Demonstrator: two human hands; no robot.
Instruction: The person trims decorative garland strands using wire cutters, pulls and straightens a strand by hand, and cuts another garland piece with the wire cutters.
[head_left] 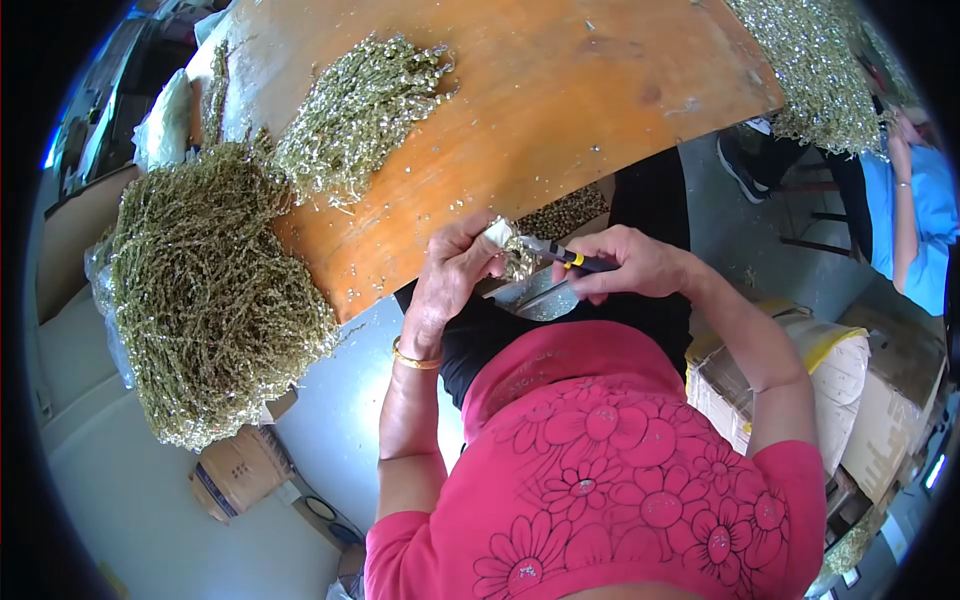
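My left hand point(455, 265) pinches a small bunch of gold glittery strands point(520, 264) with a white piece point(498, 232) at its top, just off the table's front edge. My right hand point(625, 262) is closed round pliers point(574, 259) with black and yellow handles. The jaws of the pliers meet the bunch beside my left fingers; whether they grip it I cannot tell. Below the hands, over my lap, is a container with glittery bits point(550, 302). Small gold-brown beads point(565, 214) lie under the table edge.
The wooden table point(520, 120) carries a bundle of gold strands point(365, 115). A larger heap point(215, 290) hangs over its left edge. Another pile point(810, 75) is at the upper right, near a person in blue point(925, 220). Cardboard boxes point(245, 470) stand on the floor.
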